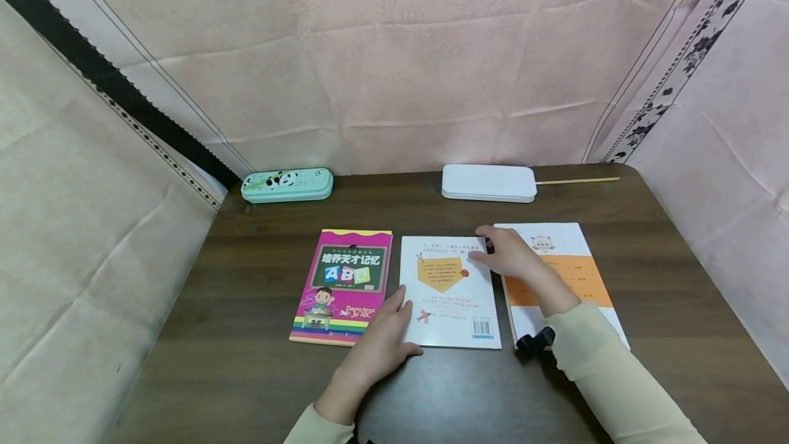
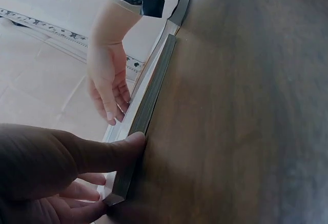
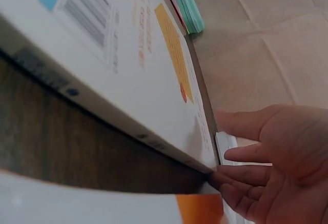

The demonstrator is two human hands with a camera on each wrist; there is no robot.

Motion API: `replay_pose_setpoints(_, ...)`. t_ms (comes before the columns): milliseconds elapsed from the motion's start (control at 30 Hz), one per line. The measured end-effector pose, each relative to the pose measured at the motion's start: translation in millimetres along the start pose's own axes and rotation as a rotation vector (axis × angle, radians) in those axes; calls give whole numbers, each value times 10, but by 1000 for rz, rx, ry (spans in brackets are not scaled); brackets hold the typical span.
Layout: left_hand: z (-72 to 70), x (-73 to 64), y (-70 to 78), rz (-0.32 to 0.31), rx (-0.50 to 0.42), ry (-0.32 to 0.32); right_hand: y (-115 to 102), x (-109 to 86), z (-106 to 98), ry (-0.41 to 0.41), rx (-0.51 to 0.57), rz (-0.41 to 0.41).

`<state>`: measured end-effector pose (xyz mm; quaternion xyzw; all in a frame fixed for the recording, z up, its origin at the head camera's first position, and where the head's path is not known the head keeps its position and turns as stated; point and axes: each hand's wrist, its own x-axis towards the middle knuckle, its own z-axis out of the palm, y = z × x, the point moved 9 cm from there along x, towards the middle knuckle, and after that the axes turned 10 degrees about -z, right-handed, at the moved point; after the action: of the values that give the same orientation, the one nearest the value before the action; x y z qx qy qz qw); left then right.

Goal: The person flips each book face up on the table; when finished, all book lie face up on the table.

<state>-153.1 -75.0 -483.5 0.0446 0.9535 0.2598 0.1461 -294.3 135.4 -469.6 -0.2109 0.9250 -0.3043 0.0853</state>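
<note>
A white book (image 1: 450,300) with an orange pentagon panel and a barcode lies on the table between two other books. My left hand (image 1: 385,338) is at its lower left corner, the fingers extended along the left side and the thumb (image 2: 123,149) against the bottom edge. At the upper right corner is my right hand (image 1: 510,255), its fingertips beside the book's edge and its fingers loosely spread. The pink ABC book (image 1: 345,293) lies to the left. To the right, partly under my right forearm, lies a white and orange book (image 1: 570,269).
Along the table's back edge stand a mint panda pencil case (image 1: 287,186) and a white case (image 1: 489,183), with a thin stick (image 1: 579,181) reaching out to its right. Pale patterned cloth (image 1: 419,74) hangs behind and on both sides of the wooden table (image 1: 234,362).
</note>
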Motion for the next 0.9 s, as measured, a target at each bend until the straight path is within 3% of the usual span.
replay_pose_setpoints(233,5,-8,7,-3,-15,-25,86,1,-103,111,153,-42)
replay_pose_setpoints(400,13,-20,-6,5,-32,-40,112,-23,-188,104,317,-118)
replay_pose_setpoints(500,16,-26,-17,23,-41,-52,75,-53,-245,79,305,-213)
replay_pose_setpoints(600,28,-26,-24,49,-41,-77,37,-107,-314,76,196,-316)
replay_pose_setpoints(700,39,-26,-40,59,-40,-113,48,-155,-368,83,112,-369)
replay_pose_setpoints(800,39,-26,-68,42,-60,-138,89,-174,-405,99,130,-386)
replay_pose_setpoints(900,7,-21,-90,18,-86,-116,124,-177,-431,120,223,-396)
